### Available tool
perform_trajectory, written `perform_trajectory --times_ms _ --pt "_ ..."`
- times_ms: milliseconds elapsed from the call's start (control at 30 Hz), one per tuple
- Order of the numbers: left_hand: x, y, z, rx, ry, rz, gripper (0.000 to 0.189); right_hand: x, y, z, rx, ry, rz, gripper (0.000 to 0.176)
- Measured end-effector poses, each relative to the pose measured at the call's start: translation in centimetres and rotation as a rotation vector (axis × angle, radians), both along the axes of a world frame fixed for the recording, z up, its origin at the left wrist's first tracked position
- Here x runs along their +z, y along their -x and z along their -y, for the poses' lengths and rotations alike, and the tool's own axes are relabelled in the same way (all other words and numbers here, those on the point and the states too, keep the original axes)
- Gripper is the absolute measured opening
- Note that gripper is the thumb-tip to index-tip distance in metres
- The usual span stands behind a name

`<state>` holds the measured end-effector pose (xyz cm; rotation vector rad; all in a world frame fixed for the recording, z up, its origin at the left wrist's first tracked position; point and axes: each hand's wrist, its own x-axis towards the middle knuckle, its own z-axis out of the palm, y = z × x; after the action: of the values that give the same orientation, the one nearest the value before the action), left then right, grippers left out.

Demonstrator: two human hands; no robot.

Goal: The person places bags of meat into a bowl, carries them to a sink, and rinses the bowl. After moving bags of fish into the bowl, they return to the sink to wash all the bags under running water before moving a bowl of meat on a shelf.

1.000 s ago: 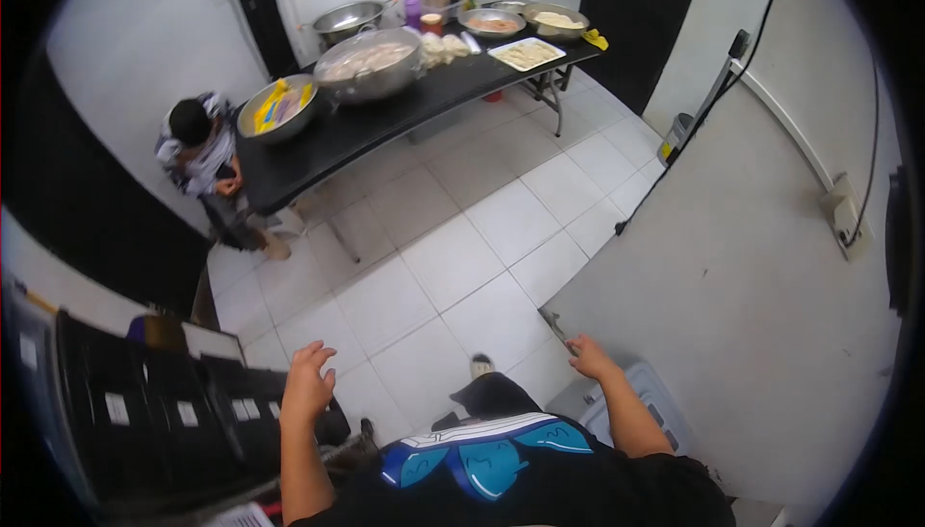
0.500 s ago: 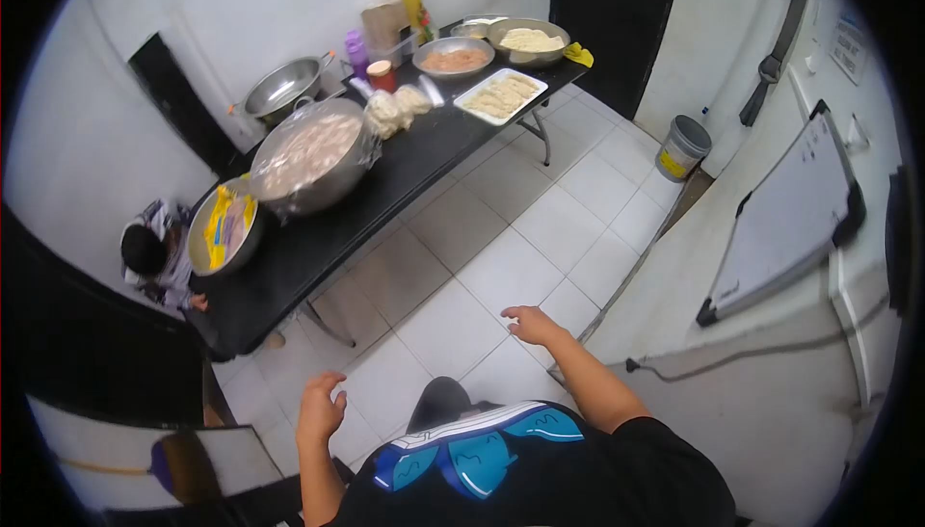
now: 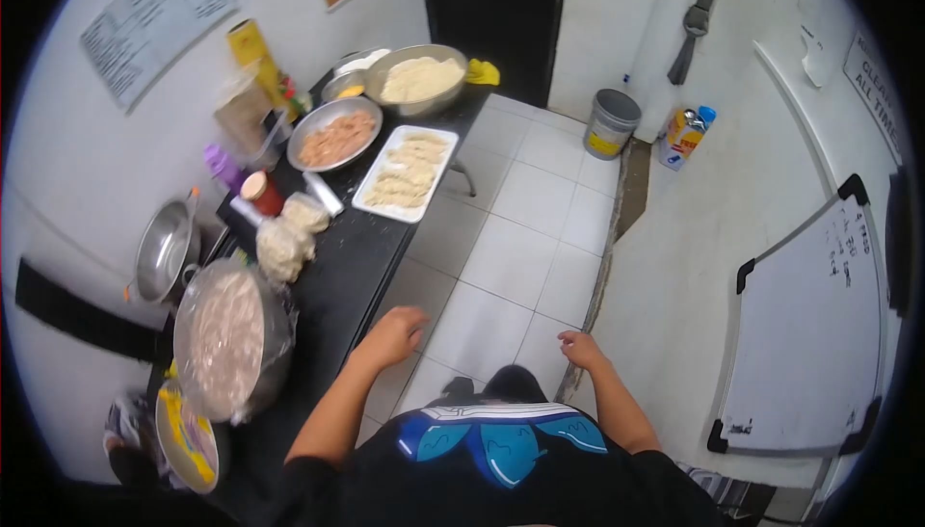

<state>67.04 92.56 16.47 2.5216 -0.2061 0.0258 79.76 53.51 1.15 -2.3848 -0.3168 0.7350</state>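
Note:
My left hand (image 3: 393, 332) hovers empty, fingers spread, just over the near edge of the long black table (image 3: 337, 281). My right hand (image 3: 580, 347) hangs loose and empty over the white tiled floor (image 3: 515, 257), close to the wall base. On the table stand a large foil-covered pot (image 3: 229, 336), tied plastic bags of dough (image 3: 284, 238), a white tray of dumplings (image 3: 407, 172), a metal bowl of pinkish filling (image 3: 334, 135) and a bowl of pale crumbs (image 3: 417, 78).
A whiteboard (image 3: 809, 325) leans against the right wall. A grey bucket (image 3: 611, 122) and a yellow carton (image 3: 682, 134) stand by the dark doorway. An empty steel pot (image 3: 162, 250) sits left of the table. A seated person (image 3: 127, 431) is at the table's near-left end.
The view has swung left and nearer to the table. My left hand rose from over the floor to the table's edge. My right hand dropped back toward my side.

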Motion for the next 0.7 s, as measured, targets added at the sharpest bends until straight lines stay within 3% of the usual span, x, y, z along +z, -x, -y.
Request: perform_trajectory --times_ms 233,400,700 --pt "-0.2 -26.0 3.0 -0.276 -0.003 0.009 0.03 0.3 -9.4 5.1 -0.275 -0.003 0.112 0.028" --pt "-2.9 -40.2 4.1 -0.138 -0.023 0.038 0.034 0.6 -20.0 7.1 -0.308 -0.004 0.104 0.028" --pt "-3.2 -60.0 1.9 0.192 0.032 -0.14 0.034 6.0 -39.3 3.8 -0.217 -0.115 0.106 0.026"
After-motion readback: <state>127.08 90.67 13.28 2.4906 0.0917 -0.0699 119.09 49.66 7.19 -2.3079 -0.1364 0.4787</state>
